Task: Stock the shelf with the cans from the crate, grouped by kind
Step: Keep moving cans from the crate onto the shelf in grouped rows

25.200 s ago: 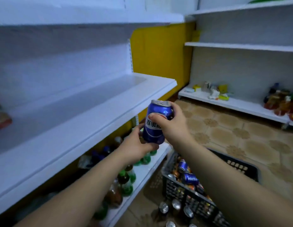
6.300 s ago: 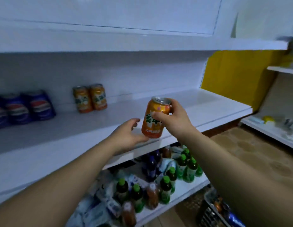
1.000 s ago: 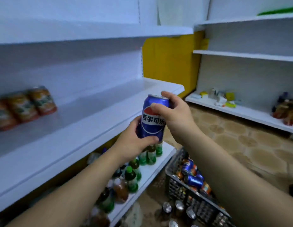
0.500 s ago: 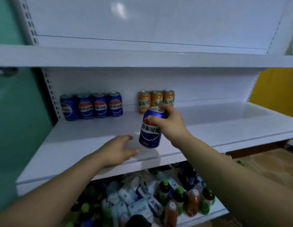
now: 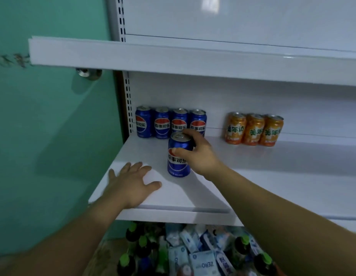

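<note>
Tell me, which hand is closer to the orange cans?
The right hand. It grips a blue can left of the orange cans, apart from them. The left hand is spread open over the shelf at its front left corner, farther away.

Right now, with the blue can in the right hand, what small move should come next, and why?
Probably ease the blue can back to the row of four blue cans and let go: the right hand grips it just in front of them, apart from the three orange cans.

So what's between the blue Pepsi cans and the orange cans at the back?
Nothing: the head view shows bare white shelf between the Pepsi row and the orange cans.
</note>
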`<state>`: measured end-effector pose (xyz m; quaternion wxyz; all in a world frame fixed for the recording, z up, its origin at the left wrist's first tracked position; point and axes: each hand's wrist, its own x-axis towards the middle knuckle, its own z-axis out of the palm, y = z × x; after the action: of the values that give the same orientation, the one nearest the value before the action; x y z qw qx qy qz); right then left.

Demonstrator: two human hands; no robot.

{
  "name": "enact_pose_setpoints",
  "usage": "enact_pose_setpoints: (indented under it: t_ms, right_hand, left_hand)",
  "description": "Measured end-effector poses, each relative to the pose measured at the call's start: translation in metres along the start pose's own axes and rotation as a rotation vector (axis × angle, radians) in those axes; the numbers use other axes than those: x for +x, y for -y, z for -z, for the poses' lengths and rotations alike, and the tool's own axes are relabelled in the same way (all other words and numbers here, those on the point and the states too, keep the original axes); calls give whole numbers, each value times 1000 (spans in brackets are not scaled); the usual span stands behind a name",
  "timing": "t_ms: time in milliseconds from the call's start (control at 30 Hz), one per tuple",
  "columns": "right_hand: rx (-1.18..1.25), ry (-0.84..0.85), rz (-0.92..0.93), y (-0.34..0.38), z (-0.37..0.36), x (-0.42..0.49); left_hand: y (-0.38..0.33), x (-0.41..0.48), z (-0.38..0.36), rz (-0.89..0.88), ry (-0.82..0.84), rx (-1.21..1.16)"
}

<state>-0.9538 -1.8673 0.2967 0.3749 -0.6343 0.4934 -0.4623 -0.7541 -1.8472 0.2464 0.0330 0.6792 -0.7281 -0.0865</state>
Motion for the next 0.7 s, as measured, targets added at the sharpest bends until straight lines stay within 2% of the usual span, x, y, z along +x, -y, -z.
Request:
enact_pose_setpoints:
  t_ms: [333, 467, 700]
  right_hand:
    - [-76, 117, 94, -1, -57, 74]
    - [-186, 87, 154, -1, -73, 98]
    - [-296, 96, 154, 0, -99, 126]
  left_hand:
    - [7, 2, -4, 5, -21, -32]
    - [6, 5, -3, -3, -25, -35]
    - [9, 5, -2, -3, -25, -64]
